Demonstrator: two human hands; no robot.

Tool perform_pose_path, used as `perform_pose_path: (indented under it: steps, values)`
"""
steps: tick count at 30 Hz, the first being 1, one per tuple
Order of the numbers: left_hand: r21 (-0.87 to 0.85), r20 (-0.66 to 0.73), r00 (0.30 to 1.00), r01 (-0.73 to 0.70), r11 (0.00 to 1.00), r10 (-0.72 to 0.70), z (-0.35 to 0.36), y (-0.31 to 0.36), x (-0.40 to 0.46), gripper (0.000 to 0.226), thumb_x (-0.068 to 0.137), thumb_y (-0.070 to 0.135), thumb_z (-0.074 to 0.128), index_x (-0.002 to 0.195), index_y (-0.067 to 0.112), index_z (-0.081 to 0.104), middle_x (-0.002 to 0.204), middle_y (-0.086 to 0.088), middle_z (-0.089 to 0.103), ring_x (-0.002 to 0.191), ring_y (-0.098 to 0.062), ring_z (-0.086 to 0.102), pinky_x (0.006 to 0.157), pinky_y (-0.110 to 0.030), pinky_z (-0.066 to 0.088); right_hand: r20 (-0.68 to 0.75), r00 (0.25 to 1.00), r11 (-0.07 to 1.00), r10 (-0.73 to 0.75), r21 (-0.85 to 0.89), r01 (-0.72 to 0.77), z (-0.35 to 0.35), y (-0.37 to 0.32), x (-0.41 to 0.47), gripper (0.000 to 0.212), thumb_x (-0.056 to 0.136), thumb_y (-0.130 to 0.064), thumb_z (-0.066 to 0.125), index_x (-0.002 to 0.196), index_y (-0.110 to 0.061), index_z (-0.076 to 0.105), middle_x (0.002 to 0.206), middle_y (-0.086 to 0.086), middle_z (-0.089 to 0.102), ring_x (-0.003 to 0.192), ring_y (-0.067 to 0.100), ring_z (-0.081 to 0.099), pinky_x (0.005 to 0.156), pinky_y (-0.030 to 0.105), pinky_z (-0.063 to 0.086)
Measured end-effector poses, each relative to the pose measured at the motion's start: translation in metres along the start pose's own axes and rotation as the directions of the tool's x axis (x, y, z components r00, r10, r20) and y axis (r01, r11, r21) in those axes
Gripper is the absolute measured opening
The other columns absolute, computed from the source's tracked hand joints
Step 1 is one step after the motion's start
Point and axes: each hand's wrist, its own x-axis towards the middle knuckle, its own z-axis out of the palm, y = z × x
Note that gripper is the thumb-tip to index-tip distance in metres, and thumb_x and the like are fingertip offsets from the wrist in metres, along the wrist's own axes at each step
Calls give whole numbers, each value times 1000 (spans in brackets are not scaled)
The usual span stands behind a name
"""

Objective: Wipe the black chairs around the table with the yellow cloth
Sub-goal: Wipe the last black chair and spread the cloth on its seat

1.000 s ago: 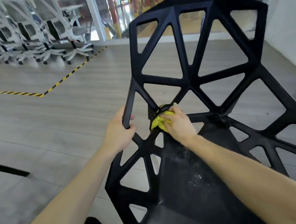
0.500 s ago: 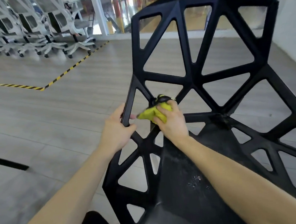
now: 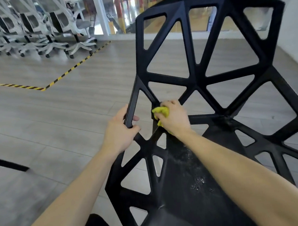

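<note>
A black chair (image 3: 193, 78) with an open lattice of triangular holes fills the right half of the view, its back toward the far side. My left hand (image 3: 118, 132) grips the slanted left strut of the frame where seat and back meet. My right hand (image 3: 175, 119) holds a bunched yellow cloth (image 3: 160, 112) and presses it against the strut junction at the left rear of the seat. Most of the cloth is hidden under my fingers. Pale specks and dust lie on the dark seat surface (image 3: 199, 183).
Grey wood-look floor (image 3: 57, 122) spreads to the left, marked by yellow-black hazard tape (image 3: 62, 76). Several white office chairs (image 3: 50, 31) stand in a row at the back left. A white wall (image 3: 293, 14) is on the right, a dark bar (image 3: 7, 163) at the left edge.
My right hand with the cloth has moved slightly up and down around the same strut junction. The left hand has kept its grip on the strut. The camera has shifted a little closer.
</note>
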Motion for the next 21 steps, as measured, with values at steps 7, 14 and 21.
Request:
perform_pose_path:
  steps: [7,14,21]
  values:
    - [1,-13,1000,-2,1000,2,-1,4,-2,64,81,7,81,132,40,61,100,18,76,82,-10,69,64,-21,56,-330,943,950,-42,280,141,-27,-91,65,18,91,-42,78,107,-34,80,114,-8,57,101,14,59,87,23,43]
    - [-30,4,1000,3,1000,-3,-7,19,0,56,63,18,81,113,41,69,89,13,75,82,-17,74,71,-49,67,-25,979,956,-202,211,203,-20,-45,-5,24,94,-45,77,111,-30,80,106,-12,63,100,8,61,92,32,50]
    - [98,-44,999,28,995,-24,-12,-12,-72,31,81,27,82,107,35,66,78,15,75,69,-3,70,68,-31,55,-200,980,916,1,394,79,-4,-107,-13,20,94,-45,75,113,-38,71,117,-9,51,103,7,59,96,35,52]
